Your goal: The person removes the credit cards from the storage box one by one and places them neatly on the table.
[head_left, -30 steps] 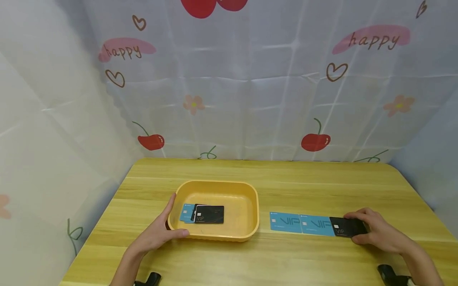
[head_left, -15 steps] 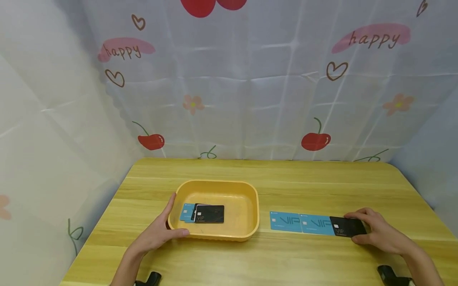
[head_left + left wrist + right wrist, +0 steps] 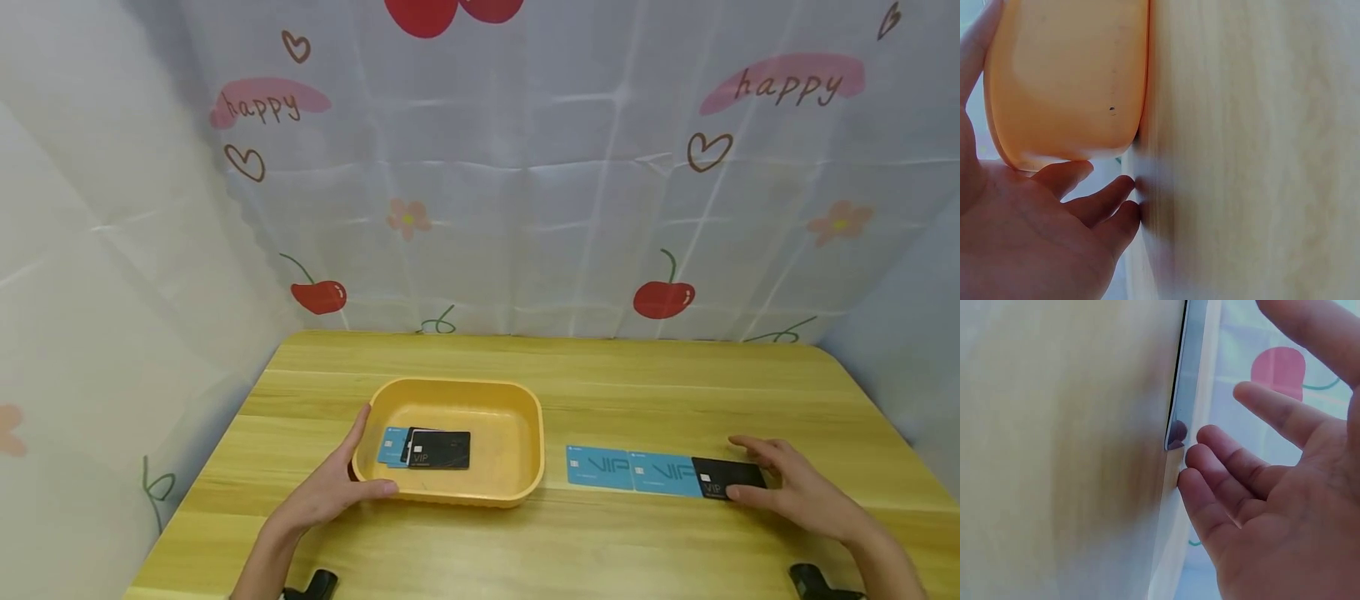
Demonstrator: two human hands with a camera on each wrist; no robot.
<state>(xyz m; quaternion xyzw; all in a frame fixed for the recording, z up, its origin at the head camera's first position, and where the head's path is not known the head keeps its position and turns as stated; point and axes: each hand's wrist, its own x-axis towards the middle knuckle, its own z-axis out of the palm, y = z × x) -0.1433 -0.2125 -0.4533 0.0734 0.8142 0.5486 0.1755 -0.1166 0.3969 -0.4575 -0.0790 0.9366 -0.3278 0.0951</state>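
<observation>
2 black rounded wrist-worn devices [image 3: 322, 585]; bare forearms [image 3: 264, 557].

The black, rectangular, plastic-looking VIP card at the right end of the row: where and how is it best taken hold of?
Pinch the black VIP card by its long edges near the right end, probably best from the right. The thin card lies flat on the yellow wood-grain table, its left end adjoining a blue rectangular VIP card, so the other end looks easier.

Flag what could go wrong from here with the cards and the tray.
The black card lies flat, so the right hand might struggle to lift it, or could nudge the adjoining blue card. If the left hand tilts the tray, the overlapping cards inside could slide.
</observation>
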